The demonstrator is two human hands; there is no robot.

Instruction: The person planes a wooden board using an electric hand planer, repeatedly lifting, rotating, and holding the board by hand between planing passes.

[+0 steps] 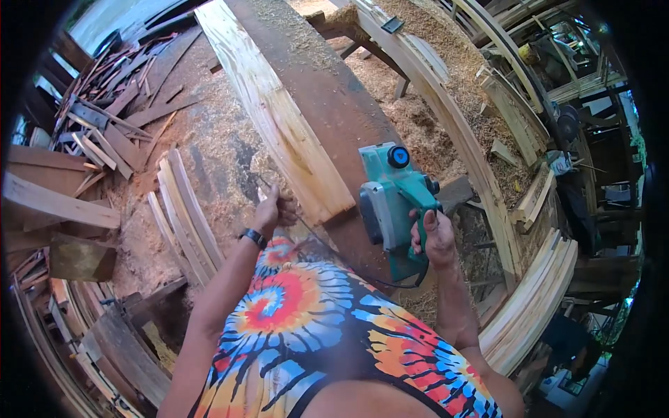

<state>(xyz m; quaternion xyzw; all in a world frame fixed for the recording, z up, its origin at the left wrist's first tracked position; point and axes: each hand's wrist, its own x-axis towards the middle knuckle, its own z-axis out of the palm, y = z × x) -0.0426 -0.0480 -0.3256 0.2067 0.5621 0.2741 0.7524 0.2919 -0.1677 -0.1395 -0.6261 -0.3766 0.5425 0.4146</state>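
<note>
My right hand [437, 239] is wrapped round the rear handle of a teal electric planer [396, 198]. The planer is held beside the near end of a long pale plank [279, 125], over the brown bench top; whether it touches the bench I cannot tell. A dark power cord [334, 254] runs from the planer's handle across my front to my left hand [274, 209]. The fingers of that hand are curled round the cord, left of the plank's end. The plank lies lengthwise on the bench [317, 76], its upper face showing streaked grain.
Curved timber strips [182, 209] stand at the left, and more curved pieces [533, 299] are stacked at the right. A long curved beam [453, 125] passes right of the bench. Wood shavings [223, 139] cover the ground. Scrap boards [118, 132] pile up at the far left.
</note>
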